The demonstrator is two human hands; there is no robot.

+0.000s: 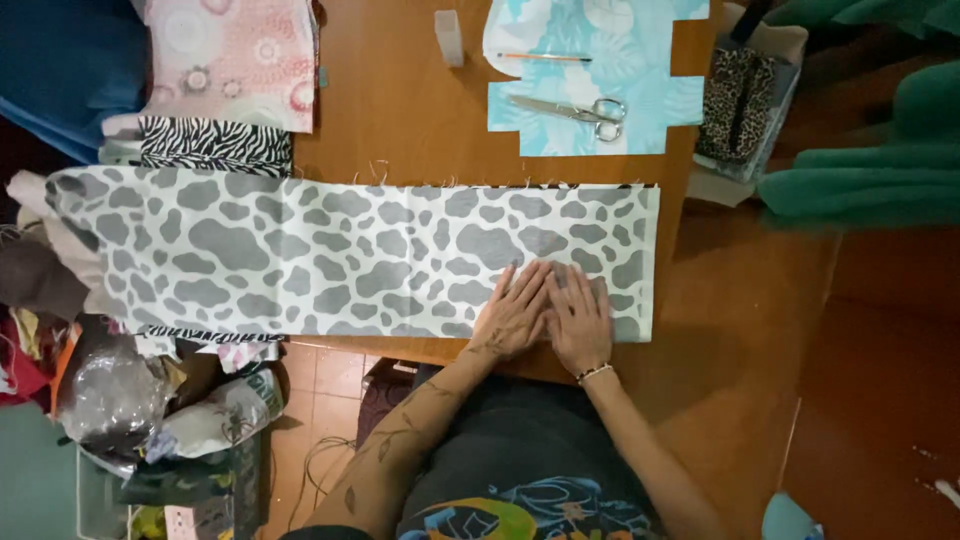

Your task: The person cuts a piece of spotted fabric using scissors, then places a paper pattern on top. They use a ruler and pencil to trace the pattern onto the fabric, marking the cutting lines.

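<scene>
Low in the frame, right of centre, both hands lie flat, palms down, side by side on the cow-print cloth (330, 255). The left hand (513, 315) has its fingers straight and close together, pointing toward the upper right; it holds nothing. The right hand (580, 320) rests just beside it, fingers likewise straight and slightly spread, gripping nothing; a thin bracelet (593, 373) circles its wrist. The two hands touch or nearly touch at the thumbs.

The cloth is a long white strip with grey patches, spread across the middle of the frame from the far left to right of centre. Its right part lies flat on the wooden table (400, 110), and its left end hangs past the table edge over a heap of other fabrics.

Farther up, in the upper middle, a pale blue cut piece (640, 110) lies on the table, with scissors (575, 112) on it and a pencil (545, 57) above them. A small clear box (449, 37) stands left of it. In the upper left lie a pink floral cloth (235, 55) and a zebra-print cloth (213, 145). At the upper right a leopard-print piece (738, 100) lies at the table's edge.
</scene>
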